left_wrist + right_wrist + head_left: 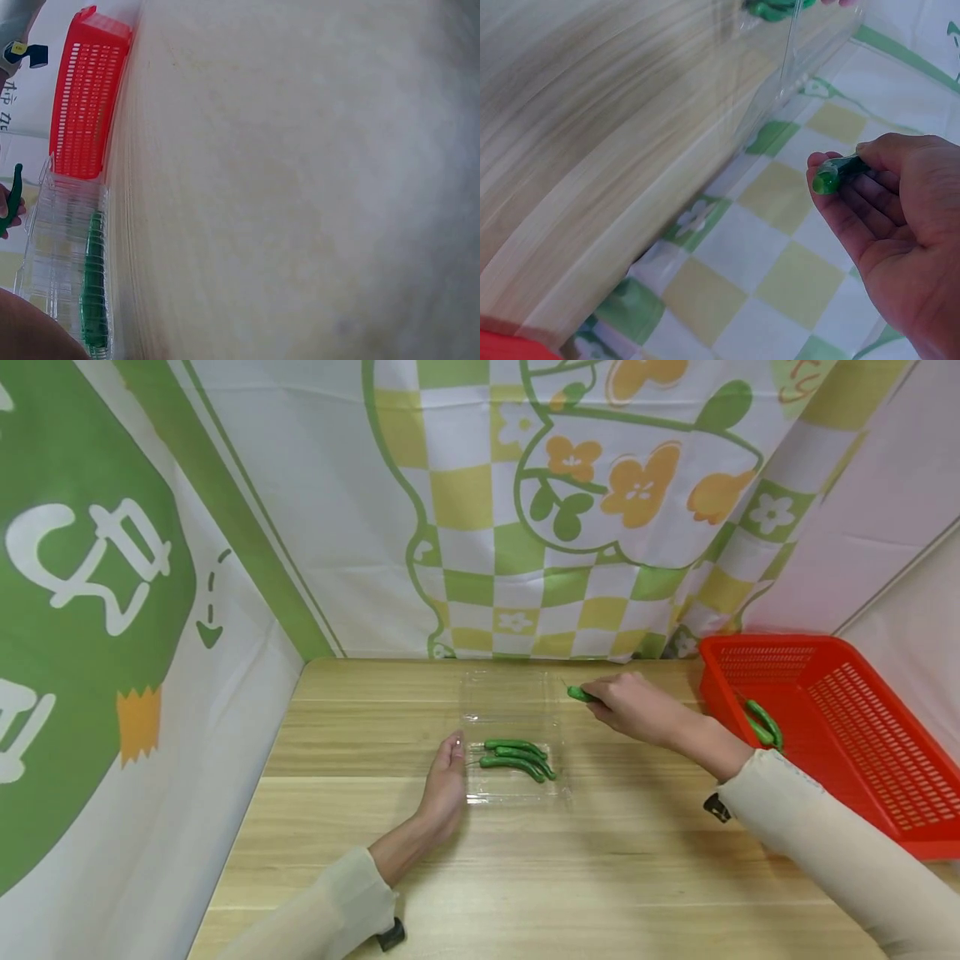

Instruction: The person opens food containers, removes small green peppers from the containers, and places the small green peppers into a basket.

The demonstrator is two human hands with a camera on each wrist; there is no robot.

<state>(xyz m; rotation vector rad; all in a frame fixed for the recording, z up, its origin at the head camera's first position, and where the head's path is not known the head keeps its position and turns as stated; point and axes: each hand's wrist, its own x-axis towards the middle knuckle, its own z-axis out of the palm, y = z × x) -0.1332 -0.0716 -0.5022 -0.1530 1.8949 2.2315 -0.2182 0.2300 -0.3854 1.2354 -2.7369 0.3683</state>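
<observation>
My right hand pinches a green chili pepper between thumb and fingers, above the table to the right of the box's raised lid. In the right wrist view one rounded end of this pepper sticks out past the fingertips. A clear plastic box with its lid folded back lies on the table. Several green chili peppers rest side by side inside it. Against the box's left edge lies my left hand, its fingers fairly straight; part of them is hidden.
A red plastic basket with slotted sides stands at the right, holding a few green chili peppers. Behind the wooden table hangs a patterned cloth. Another cloth hangs at the left.
</observation>
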